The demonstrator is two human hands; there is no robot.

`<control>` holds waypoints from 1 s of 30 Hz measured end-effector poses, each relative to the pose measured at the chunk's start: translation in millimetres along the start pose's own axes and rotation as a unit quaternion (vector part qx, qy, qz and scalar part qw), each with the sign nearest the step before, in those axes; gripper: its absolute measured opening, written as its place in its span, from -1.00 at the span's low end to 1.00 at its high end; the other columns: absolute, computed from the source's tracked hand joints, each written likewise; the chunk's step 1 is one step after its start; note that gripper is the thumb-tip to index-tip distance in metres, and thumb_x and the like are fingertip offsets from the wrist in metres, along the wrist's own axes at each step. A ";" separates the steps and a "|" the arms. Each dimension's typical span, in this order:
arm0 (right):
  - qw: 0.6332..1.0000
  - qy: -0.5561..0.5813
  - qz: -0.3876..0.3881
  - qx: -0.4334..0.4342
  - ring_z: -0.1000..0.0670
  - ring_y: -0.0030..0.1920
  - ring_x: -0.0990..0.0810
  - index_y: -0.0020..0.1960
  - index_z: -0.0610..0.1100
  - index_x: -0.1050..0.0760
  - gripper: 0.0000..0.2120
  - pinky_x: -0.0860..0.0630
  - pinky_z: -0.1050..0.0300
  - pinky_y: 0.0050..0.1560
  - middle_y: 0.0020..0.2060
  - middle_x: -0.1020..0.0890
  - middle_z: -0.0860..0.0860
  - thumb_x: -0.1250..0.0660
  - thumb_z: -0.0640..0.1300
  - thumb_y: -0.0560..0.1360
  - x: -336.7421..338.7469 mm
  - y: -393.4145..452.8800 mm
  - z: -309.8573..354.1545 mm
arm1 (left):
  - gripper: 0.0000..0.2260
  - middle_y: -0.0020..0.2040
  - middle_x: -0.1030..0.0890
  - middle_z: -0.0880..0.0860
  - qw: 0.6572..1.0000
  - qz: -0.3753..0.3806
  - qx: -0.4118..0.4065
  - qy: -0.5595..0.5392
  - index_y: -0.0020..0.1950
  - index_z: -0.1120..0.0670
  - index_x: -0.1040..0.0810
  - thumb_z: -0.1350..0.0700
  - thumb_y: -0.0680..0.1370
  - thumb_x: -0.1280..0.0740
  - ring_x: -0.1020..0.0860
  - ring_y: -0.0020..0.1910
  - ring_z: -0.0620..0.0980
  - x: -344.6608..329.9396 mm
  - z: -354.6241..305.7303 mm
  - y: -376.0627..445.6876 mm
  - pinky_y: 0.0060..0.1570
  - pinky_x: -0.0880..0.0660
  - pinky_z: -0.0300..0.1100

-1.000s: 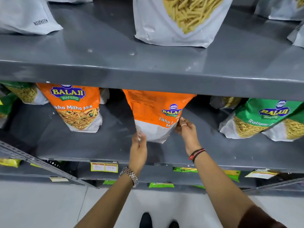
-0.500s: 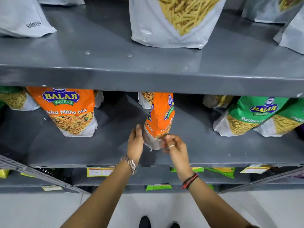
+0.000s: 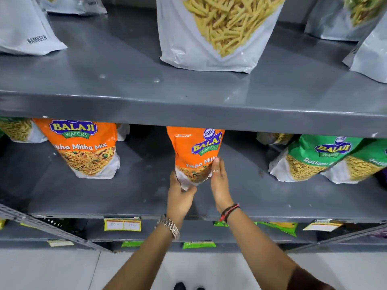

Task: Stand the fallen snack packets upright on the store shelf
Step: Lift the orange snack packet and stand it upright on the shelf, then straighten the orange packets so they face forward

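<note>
Yellow price label [image 3: 122, 224] on shelf edge, wristwatch [image 3: 169, 226], red-black wrist threads [image 3: 228, 210], pale floor [image 3: 52, 271]

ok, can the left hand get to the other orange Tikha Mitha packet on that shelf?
Probably yes, once freed: left hand now holds the middle orange packet; bare shelf lies between it and the left orange packet.

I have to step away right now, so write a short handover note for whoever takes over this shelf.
Left hand cups the bottom left of the orange Tikha Mitha packet on the middle shelf; right hand presses its right side. The packet faces front, held, not yet released. Another orange packet stands at left. The green Ratlami packets at right lean. Left to do: let go, check it stands, then straighten the green ones.
</note>
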State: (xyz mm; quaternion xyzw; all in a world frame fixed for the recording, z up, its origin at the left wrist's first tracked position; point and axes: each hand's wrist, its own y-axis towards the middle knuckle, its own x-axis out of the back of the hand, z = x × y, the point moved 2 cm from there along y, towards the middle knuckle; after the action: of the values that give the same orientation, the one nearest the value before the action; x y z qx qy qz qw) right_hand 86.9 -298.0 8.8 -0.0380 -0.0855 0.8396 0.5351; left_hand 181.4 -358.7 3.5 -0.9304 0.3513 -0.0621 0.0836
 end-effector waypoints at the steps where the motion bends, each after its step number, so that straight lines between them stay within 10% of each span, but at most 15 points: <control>1: 1.000 -0.003 -0.008 0.018 0.06 0.23 -0.46 0.33 -0.03 -0.32 -0.62 -0.40 0.09 0.28 0.27 -0.45 -0.02 0.00 0.06 0.58 0.1 -5.2 -3.2 | -0.40 0.24 -0.52 0.03 1.000 0.005 0.004 0.010 0.34 0.05 -0.31 0.26 0.31 -0.34 -0.50 0.23 0.01 2.7 -2.3 9.1 0.25 -0.45 -0.02; 7: 0.997 -0.046 0.014 0.061 0.25 0.14 -0.37 0.40 0.01 -0.20 -0.62 -0.29 0.61 0.03 0.19 -0.32 0.07 -0.04 -0.03 0.59 8.0 -15.3 -10.1 | -0.50 0.28 -0.52 0.11 0.996 0.061 0.017 0.057 0.34 0.07 -0.34 0.33 0.42 -0.29 -0.47 0.28 0.07 15.5 -9.5 54.3 0.30 -0.41 0.06; 12: 0.997 -0.027 -0.044 -0.059 -0.06 0.34 -0.39 0.37 -0.12 -0.24 -0.59 -0.30 0.00 0.40 0.39 -0.36 -0.09 -0.16 -0.23 0.54 23.0 -18.8 -30.6 | -0.56 0.38 -0.40 0.16 0.999 -0.027 0.034 0.021 0.38 0.22 -0.32 0.42 0.50 -0.16 -0.36 0.39 0.10 38.5 10.8 42.2 0.36 -0.33 -0.04; 15: 0.992 -0.022 -0.055 -0.109 -0.04 0.06 -0.48 0.13 -0.13 -0.35 -0.77 -0.35 -0.05 0.30 0.14 -0.51 -0.22 -0.17 -0.31 0.49 8.8 -32.6 -37.2 | -0.64 0.24 -0.47 0.17 0.991 -0.129 0.021 -0.042 0.29 0.32 -0.34 0.47 0.50 -0.13 -0.52 0.15 -0.07 75.3 25.4 33.2 0.10 -0.46 -0.33; 18: 0.993 -0.018 -0.008 -0.119 -0.03 0.02 -0.50 -0.01 -0.02 -0.37 -0.77 -0.41 -0.11 0.30 0.05 -0.55 -0.14 -0.17 -0.34 0.47 -26.3 -44.5 -38.2 | -0.66 0.16 -0.46 0.09 0.976 -0.211 0.023 -0.056 0.27 0.32 -0.38 0.45 0.50 -0.14 -0.50 0.05 -0.03 124.7 35.2 30.3 0.13 -0.44 -0.13; 23: 0.985 -0.010 0.137 -0.107 -0.04 0.11 -0.48 0.22 -0.19 -0.33 -0.65 -0.46 0.37 -0.12 0.28 -0.47 -0.28 -0.21 -0.41 0.47 -106.0 -51.8 -30.6 | -0.70 0.13 -0.52 0.26 0.959 -0.279 0.034 0.014 0.19 0.28 -0.41 0.36 0.46 -0.29 -0.49 0.16 0.23 214.7 38.4 37.5 0.24 -0.38 0.06; 27: 0.972 -0.090 0.209 -0.054 -0.08 0.44 -0.26 0.43 -0.22 -0.09 -0.36 -0.33 0.25 0.25 0.45 -0.25 -0.15 -0.31 -0.33 0.45 -176.6 -41.0 -21.4 | -0.78 0.06 -0.51 0.12 0.972 -0.211 0.003 0.104 0.06 0.02 -0.51 0.27 0.48 -0.32 -0.53 0.03 -0.15 274.9 22.5 62.9 0.04 -0.49 -0.39; 30: 0.967 -0.089 0.238 -0.006 0.02 0.39 -0.26 0.45 -0.23 -0.04 -0.33 -0.37 0.29 0.24 0.42 -0.27 -0.12 -0.32 -0.30 0.45 -222.7 -32.2 -12.5 | -0.56 0.03 -0.54 0.07 0.980 -0.106 -0.054 0.159 0.22 0.24 -0.42 0.27 0.37 -0.43 -0.54 -0.05 -0.33 305.5 20.4 102.5 -0.05 -0.52 -0.39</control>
State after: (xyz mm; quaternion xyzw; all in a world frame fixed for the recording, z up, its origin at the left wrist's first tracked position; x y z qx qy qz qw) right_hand 212.1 -485.0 -3.7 0.0148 -0.1263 0.9423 0.3097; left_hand 346.7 -635.0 -19.5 -0.9438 0.2626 -0.1983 -0.0303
